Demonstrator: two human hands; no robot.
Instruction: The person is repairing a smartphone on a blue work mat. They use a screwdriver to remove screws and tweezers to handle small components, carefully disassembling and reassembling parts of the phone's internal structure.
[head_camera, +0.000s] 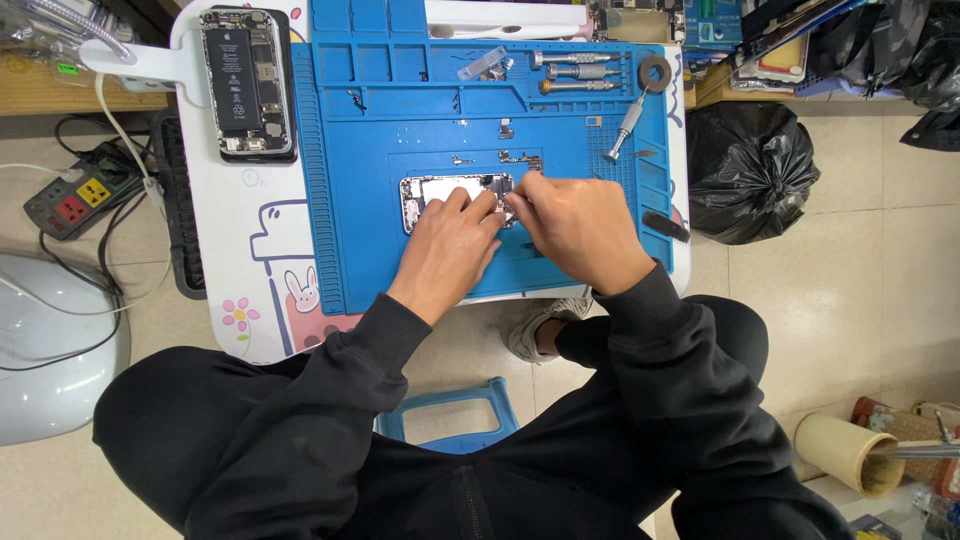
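A small silver phone frame (432, 189) lies on the blue repair mat (360, 240), mostly covered by my hands. My left hand (448, 248) rests on it, fingers pressing its middle. My right hand (572, 226) meets the left at the frame's right end, fingertips pinched on a small part there; what it grips is hidden. Tiny loose metal pieces (520, 158) lie just beyond the frame.
An opened phone (246, 84) showing its battery sits at the table's far left. Screwdrivers (582, 72) and one slanted driver (626, 128) lie at the mat's far right. A black bag (750, 170) is on the floor right, a power strip (78, 196) left, a blue stool (452, 412) below.
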